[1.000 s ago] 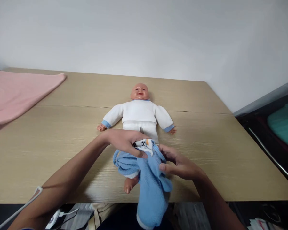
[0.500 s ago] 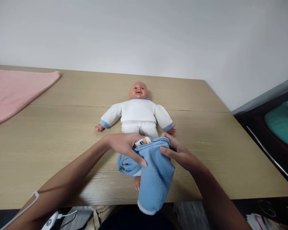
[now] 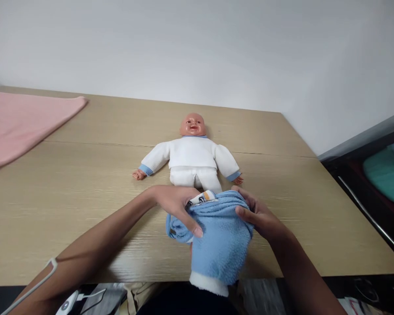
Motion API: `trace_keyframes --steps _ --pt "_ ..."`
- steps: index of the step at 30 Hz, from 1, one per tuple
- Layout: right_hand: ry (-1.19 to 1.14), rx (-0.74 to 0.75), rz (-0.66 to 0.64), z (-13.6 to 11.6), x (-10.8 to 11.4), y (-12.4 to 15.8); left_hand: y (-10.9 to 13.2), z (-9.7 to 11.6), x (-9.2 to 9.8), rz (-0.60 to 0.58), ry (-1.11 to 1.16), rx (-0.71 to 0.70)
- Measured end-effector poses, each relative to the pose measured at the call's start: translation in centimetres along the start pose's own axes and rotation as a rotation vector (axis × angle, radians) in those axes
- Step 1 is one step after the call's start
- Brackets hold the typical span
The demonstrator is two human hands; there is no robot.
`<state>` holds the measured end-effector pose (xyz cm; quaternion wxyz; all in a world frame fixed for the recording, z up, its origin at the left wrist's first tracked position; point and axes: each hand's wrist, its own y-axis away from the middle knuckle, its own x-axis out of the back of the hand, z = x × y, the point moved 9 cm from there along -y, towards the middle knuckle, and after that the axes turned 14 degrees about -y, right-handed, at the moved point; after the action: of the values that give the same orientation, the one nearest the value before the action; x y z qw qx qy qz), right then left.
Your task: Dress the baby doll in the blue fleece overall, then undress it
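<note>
A baby doll (image 3: 193,153) in white clothes with blue cuffs lies on its back, head away from me. Over its lower legs are blue fleece pants (image 3: 219,245), one leg bunched up at the left and the other hanging toward me with a white cuff. My left hand (image 3: 180,208) grips the waist edge by a printed white patch, thumb on the outside. At the opposite side, my right hand (image 3: 254,214) pinches the gathered blue fabric between thumb and fingers. The doll's feet are mostly hidden by the cloth.
The wooden table (image 3: 85,192) reaches back to a pale wall. A pink cloth (image 3: 26,122) lies at its far left. Beyond the right edge is a black case or bin (image 3: 357,188) with green fabric (image 3: 385,175). A white device with a cable (image 3: 67,304) is below the front edge.
More of the blue fabric is gathered at my right hand, and the hanging leg looks shorter and wider. The doll's foot beside it is now nearly covered from view.
</note>
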<state>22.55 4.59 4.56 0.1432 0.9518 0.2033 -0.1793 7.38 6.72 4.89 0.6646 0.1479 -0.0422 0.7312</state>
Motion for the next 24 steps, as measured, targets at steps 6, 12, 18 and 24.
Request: trace_keyframes --steps 6,12,18,24 --pt "0.095 -0.014 -0.033 0.7 -0.1 -0.4 -0.1 0.4 1.5 0.171 0.023 -0.034" --pt "0.231 -0.203 -0.107 2.4 -0.1 1.4 -0.5 1.4 2.3 0.296 -0.035 -0.066" --pt "-0.067 -0.059 0.086 2.8 1.7 1.3 -0.1 -0.3 1.3 0.118 -0.048 -0.079" --pt "-0.217 -0.139 0.021 4.7 -0.1 0.7 0.8 -2.4 0.6 -0.009 0.228 -0.026"
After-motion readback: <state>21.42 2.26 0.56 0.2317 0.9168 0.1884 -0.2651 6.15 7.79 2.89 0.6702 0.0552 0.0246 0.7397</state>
